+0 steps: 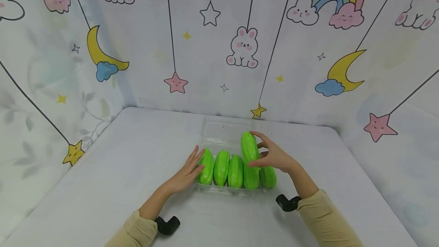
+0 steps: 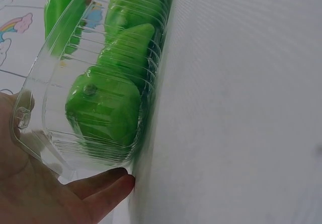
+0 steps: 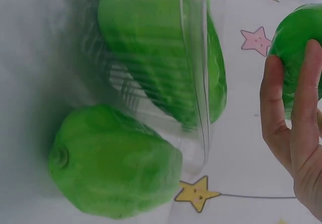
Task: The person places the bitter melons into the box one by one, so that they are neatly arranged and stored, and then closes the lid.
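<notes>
A clear plastic clamshell box holds a row of several glossy green papayas, which lie side by side. My right hand grips another green papaya between thumb and fingers, raised above the right end of the row. In the right wrist view, fingers curve around this papaya. My left hand rests against the box's left end with its fingers extended. The left wrist view shows that hand at the box corner, by the leftmost papaya.
One more papaya lies on the white table just outside the box's right end; it appears large in the right wrist view. The transparent lid is folded back behind the box. A wall cloth with cartoon prints stands behind the table.
</notes>
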Tool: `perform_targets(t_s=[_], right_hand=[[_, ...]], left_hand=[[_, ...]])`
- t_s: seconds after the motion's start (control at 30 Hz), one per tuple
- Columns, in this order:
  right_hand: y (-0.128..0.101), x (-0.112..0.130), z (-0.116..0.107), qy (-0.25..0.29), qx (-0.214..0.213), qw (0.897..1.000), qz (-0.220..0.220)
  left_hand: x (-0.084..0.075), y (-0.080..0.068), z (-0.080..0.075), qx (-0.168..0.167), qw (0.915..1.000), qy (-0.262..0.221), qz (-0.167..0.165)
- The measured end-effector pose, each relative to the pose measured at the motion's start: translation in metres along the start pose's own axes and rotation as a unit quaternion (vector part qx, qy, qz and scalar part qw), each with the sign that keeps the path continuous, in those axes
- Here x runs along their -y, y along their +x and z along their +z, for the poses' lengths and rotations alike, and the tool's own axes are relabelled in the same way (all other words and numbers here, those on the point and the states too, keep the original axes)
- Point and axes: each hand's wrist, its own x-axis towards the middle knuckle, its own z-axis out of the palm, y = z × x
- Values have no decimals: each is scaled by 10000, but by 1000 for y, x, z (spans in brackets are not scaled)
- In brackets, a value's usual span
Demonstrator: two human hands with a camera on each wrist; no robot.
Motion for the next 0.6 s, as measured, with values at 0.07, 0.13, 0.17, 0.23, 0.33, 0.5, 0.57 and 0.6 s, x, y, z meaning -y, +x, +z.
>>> perform_targets(t_s=[0.07,0.13,0.17,0.23,0.33,0.5,0.57,0.6], right_hand=[[1,1,3,-6,-27,10000,11],[2,3,6,-10,-51,10000,24],[2,4,7,-2,-77,10000,40],[2,6,9,18,-100,9999,41],[4,9,12,39,-103,9999,9],[8,11,18,150,-60,9999,-41],[8,16,21,196,-29,9998,-53],[8,18,23,216,-22,9998,-47]], left_hand=[[0,0,0,-10,10000,-9,7],[0,0,0,-12,10000,-2,18],[0,0,0,-11,10000,-2,20],[0,0,0,-7,10000,-6,16],[1,1,0,3,10000,-25,0],[1,1,1,2,10000,-35,-1],[1,1,1,3,10000,-34,-5],[1,1,1,1,10000,-30,-7]])
